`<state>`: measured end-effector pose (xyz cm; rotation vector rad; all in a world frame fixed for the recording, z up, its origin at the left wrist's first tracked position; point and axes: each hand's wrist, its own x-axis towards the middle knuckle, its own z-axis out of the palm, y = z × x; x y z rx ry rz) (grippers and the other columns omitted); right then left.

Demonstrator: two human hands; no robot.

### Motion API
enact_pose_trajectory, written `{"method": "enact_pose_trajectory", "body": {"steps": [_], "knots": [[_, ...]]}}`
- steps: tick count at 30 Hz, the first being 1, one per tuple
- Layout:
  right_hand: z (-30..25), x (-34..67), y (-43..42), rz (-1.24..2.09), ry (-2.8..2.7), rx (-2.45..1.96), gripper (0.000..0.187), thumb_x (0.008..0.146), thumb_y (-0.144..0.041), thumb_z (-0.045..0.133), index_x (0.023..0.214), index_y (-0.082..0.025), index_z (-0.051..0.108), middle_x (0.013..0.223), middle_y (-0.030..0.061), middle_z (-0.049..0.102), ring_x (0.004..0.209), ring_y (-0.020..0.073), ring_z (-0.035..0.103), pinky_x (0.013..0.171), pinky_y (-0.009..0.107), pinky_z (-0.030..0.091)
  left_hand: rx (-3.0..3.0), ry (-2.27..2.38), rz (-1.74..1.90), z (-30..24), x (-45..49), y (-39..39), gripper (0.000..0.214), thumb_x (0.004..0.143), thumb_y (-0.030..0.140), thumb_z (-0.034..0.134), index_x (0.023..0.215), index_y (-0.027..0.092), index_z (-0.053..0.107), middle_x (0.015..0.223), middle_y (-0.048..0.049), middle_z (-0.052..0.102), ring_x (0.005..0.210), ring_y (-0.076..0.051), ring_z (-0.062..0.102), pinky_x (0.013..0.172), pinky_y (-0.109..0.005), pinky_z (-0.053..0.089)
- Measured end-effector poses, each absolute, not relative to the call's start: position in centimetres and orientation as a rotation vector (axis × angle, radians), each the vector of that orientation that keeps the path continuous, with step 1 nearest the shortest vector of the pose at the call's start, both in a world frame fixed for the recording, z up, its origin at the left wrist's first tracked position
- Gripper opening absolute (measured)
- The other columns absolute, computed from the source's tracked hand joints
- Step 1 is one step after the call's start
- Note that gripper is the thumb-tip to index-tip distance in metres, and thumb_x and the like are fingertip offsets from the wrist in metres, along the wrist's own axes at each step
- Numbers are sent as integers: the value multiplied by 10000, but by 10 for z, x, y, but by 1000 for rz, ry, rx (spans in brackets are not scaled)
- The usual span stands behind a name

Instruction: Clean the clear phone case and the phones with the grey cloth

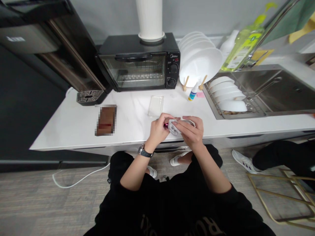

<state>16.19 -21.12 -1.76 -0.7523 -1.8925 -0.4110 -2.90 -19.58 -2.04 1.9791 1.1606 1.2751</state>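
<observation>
The person is sitting at the white counter (133, 114), and both hands are meeting just above its front edge. The left hand (158, 129), which is wearing a wristwatch (144, 151), is curling its fingers and pinching a small magenta-ended item (166, 125) between thumb and fingertips. Most of that item is being covered, so its kind cannot be told. The right hand (191, 131) is holding a white cloth (174, 127) against the item, with its fingers pressed together and lying flat across the top of the cloth. The cloth is bunching between the two hands and touching both.

A clear plastic case (156, 106) is lying on the counter just beyond the hands. A blurred brown block (105, 120) is lying well to the left of them. A black toaster oven (140, 65) is standing at the back of the counter, and a white cylinder (150, 19) is resting on its top. To the right of the oven, white plates (199, 59) are leaning on edge in a row. A small dropper bottle (193, 93) is standing in front of them. White bowls (228, 96) are sitting in a wire rack inside the sink (283, 91), and a green bottle (243, 46) is standing behind it.

Another person's leg and white shoe (243, 161) are showing at the lower right
</observation>
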Motion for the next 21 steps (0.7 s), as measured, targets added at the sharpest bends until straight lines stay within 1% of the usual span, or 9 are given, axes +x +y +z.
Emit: {"method": "enact_pose_trajectory", "body": {"steps": [3,5,7,9,11,15,17,19,21], "knots": [[-20,172,-211,-405,-1900,-747,485,980,-140,724,1422,-339,691,1146,13,847,1139,259,719,938,432,582,1994,1133,1236,-20,-26,-194,387,925,145,708,1238,295,537,1092,5,842,1043,-205,814,884,-315,616],[-21,175,-212,-381,-1896,-740,441,981,-129,713,1381,-313,717,1129,25,847,1124,260,719,933,433,584,2075,1087,1241,-18,-26,-193,416,934,136,709,1280,298,543,1171,-11,834,1141,-206,791,1036,-371,592],[-24,177,-215,-340,-1887,-756,385,988,-127,695,1333,-294,740,1123,33,844,1122,261,721,928,434,592,2217,1053,1221,-13,-30,-190,423,936,144,716,1307,289,573,1267,-28,809,1282,-219,733,1239,-462,462],[-28,180,-218,-295,-1886,-784,336,996,-141,682,1284,-295,759,1131,35,840,1131,266,723,925,443,603,2349,1082,1121,-9,-38,-185,457,925,157,726,1347,280,598,1380,-46,760,1452,-254,614,1343,-550,297],[-32,185,-221,-248,-1899,-804,317,996,-150,682,1254,-312,770,1144,31,838,1156,274,720,933,460,611,2410,1138,959,-5,-49,-178,555,913,150,724,1434,274,581,1490,-70,692,1536,-279,520,1346,-586,275],[-40,195,-224,-196,-1932,-795,340,976,-155,710,1249,-347,776,1123,15,842,1195,283,714,965,485,615,2507,1027,695,1,-63,-163,658,906,97,687,1524,275,548,1566,-90,627,1510,-262,546,1313,-538,353],[-42,200,-224,-211,-1946,-811,343,970,-149,716,1241,-349,779,1115,9,844,1199,282,721,977,487,611,2546,932,620,5,-63,-158,595,913,108,684,1475,285,603,1511,-82,663,1452,-257,596,1267,-496,416],[-44,204,-224,-248,-1957,-845,332,968,-137,711,1220,-340,784,1117,7,846,1197,282,732,984,489,605,2550,874,584,9,-61,-155,470,929,159,698,1380,288,670,1374,-68,723,1299,-243,686,1147,-420,517],[-46,208,-223,-293,-1969,-867,314,972,-131,702,1203,-326,785,1127,9,847,1190,282,740,975,488,603,2543,860,572,11,-58,-154,358,930,231,734,1283,284,708,1239,-54,742,1157,-231,725,1014,-356,567]]}}
